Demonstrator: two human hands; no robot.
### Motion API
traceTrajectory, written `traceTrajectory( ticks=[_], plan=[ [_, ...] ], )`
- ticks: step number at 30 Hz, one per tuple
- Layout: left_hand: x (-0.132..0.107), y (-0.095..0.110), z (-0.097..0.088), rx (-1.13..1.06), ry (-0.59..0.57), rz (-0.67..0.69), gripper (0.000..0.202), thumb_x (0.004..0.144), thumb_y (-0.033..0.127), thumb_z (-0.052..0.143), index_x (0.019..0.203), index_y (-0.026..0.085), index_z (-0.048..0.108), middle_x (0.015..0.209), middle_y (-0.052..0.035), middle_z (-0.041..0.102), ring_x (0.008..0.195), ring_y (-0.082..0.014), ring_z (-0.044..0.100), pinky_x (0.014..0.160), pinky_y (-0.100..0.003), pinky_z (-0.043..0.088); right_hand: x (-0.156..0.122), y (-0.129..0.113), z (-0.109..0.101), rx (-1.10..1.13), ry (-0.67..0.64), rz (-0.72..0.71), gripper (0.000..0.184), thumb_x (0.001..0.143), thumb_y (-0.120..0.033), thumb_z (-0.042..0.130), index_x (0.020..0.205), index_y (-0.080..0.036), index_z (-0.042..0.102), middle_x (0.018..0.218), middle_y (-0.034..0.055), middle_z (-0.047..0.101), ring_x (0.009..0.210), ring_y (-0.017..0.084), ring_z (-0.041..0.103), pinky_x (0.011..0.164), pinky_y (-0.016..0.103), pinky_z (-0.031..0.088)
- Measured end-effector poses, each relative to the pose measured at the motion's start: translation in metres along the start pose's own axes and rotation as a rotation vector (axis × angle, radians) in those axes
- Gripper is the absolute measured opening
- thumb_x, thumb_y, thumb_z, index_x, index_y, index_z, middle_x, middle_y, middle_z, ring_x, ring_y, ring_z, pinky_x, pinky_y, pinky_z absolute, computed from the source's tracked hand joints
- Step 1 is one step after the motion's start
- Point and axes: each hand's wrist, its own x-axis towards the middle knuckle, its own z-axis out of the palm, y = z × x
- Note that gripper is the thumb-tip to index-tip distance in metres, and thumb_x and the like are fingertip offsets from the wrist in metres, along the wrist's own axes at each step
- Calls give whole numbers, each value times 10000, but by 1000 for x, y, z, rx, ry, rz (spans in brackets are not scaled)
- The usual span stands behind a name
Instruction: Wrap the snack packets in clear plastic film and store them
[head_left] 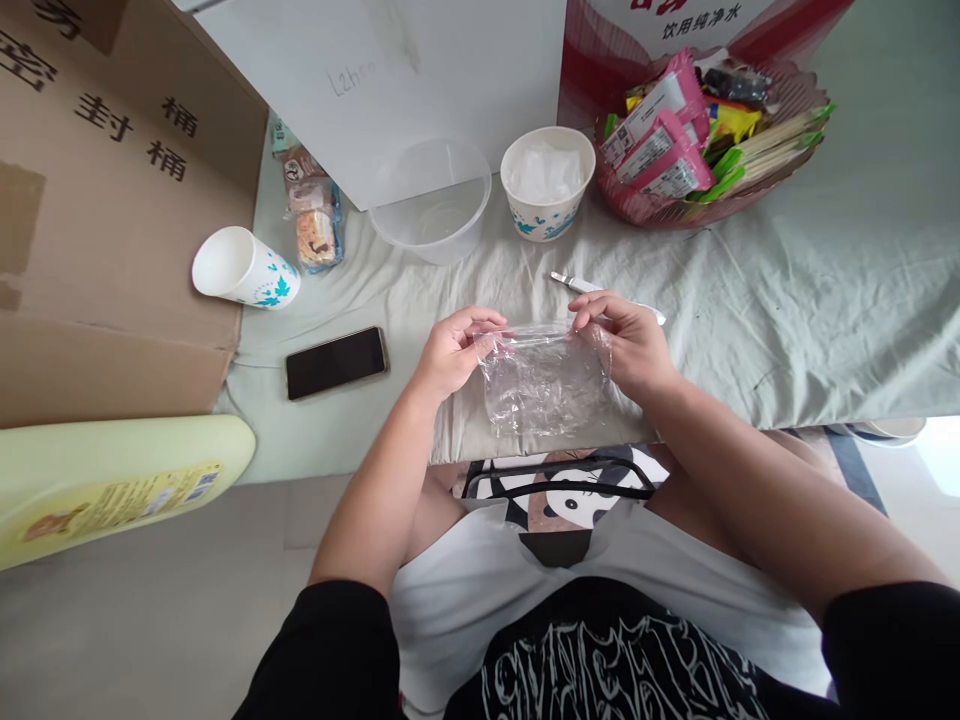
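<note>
A clear plastic bag [546,385], thin and crinkled, is stretched between my hands near the front edge of the cloth-covered table. My left hand [459,350] pinches its upper left corner between thumb and fingers. On the other side, my right hand [626,340] grips the upper right corner, fingers curled. The bag looks flat, with nothing visible inside. Just behind my right hand lies a slim craft knife [574,283] with a white handle, its blade end pointing left; the hand partly covers it. A dark-screened phone [337,363] lies left of my left hand.
Along the back stand a clear plastic bowl [435,225], a paper bowl [547,205] holding clear plastic, and a pink basket [637,205] of packaged snacks. At left are a tipped paper cup [259,275], wrapped snacks [315,225], a cardboard box [112,220] and a pale yellow-green container [135,450].
</note>
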Motion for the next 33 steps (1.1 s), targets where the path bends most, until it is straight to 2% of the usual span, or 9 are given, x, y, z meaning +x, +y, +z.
traceTrajectory(
  ticks=[3, 8, 13, 16, 20, 22, 24, 28, 33],
  plan=[
    [0, 1, 0, -2, 12, 39, 190, 821, 369, 790, 925, 211, 767, 890, -32, 800, 703, -148, 716, 665, -272, 557, 0, 1, 1, 51, 7, 59, 284, 797, -454, 816, 738, -223, 662, 1097, 60, 686, 947, 222, 679, 765, 393, 592],
    [1, 2, -2, -9, 50, 38, 140, 797, 320, 788, 892, 218, 813, 921, -50, 820, 767, -157, 721, 695, -270, 551, 4, 6, 0, 289, 80, 216, 187, 823, -370, 735, 963, -270, 663, 1118, 27, 674, 820, 169, 670, 755, 387, 609],
    [2, 0, -2, -5, 116, -18, 145, 776, 256, 763, 905, 204, 803, 974, -64, 816, 930, -199, 749, 823, -310, 577, 4, 5, -2, 384, 5, 270, 426, 863, -515, 697, 1221, -321, 572, 1211, 38, 654, 899, 203, 706, 813, 424, 609],
    [2, 4, -4, -162, 85, -90, 301, 740, 212, 757, 1040, 211, 759, 1047, -60, 810, 981, -212, 760, 865, -332, 586, 1, 3, 0, 271, -73, 269, 619, 756, -381, 834, 1283, -327, 514, 1070, 20, 671, 853, 196, 690, 789, 390, 593],
    [2, 14, -4, -441, -6, -243, 476, 734, 338, 731, 1190, 212, 673, 1143, -90, 793, 987, -260, 777, 848, -382, 612, 0, 2, 2, 256, -36, 268, 561, 769, -316, 807, 1243, -309, 508, 885, -21, 651, 757, 168, 644, 750, 363, 579],
    [2, 16, -1, -473, -55, -326, 524, 747, 448, 745, 1196, 191, 661, 1121, -114, 796, 977, -278, 783, 843, -394, 620, 1, 3, 2, 274, 7, 257, 545, 771, -328, 814, 1226, -316, 514, 860, -34, 634, 754, 159, 641, 757, 357, 580],
    [2, 16, 3, -413, -67, -389, 553, 707, 440, 827, 1163, 175, 662, 1038, -111, 809, 908, -256, 789, 805, -357, 619, 2, 3, 1, 312, 50, 242, 567, 760, -356, 838, 1226, -329, 515, 864, -42, 631, 769, 154, 651, 787, 358, 586],
    [3, 13, 7, -344, 58, -349, 423, 652, 338, 903, 978, 163, 697, 874, -53, 805, 779, -175, 768, 742, -275, 608, 2, 1, 0, 420, 75, 280, 619, 728, -459, 879, 1230, -344, 535, 944, -33, 673, 863, 168, 697, 890, 396, 598],
    [4, 14, 3, -390, 78, -262, 382, 661, 404, 902, 919, 187, 719, 882, -32, 804, 805, -180, 777, 745, -285, 622, 0, -4, 5, 406, -125, 373, 454, 667, -503, 905, 936, -235, 655, 985, 50, 743, 914, 209, 722, 878, 402, 602]
  ],
)
